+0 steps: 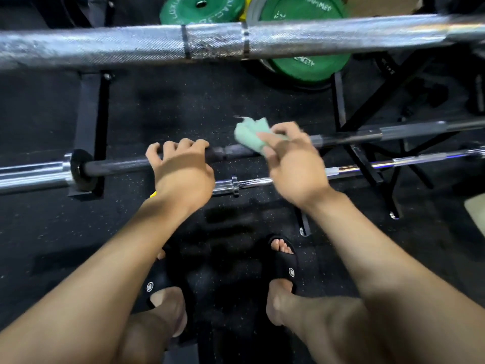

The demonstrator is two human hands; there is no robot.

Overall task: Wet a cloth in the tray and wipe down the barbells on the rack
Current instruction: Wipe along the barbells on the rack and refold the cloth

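The left hand (181,164) grips the black barbell (118,164), fingers curled over it. Beside it, the right hand (291,158) pinches a green cloth (252,135) (bunched, blurred) against the same bar — green plates (301,11) lie beyond.

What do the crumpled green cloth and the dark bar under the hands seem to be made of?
Crumpled green cloth: soft woven or microfibre fabric, matte; it folds and bunches in the right hand. Dark bar: probably metal with a dull black coating; its sleeve end shines like chrome.

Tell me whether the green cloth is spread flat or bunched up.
Bunched up. The green cloth sits crumpled in the right hand, folds poking out past the fingers, over the black barbell.
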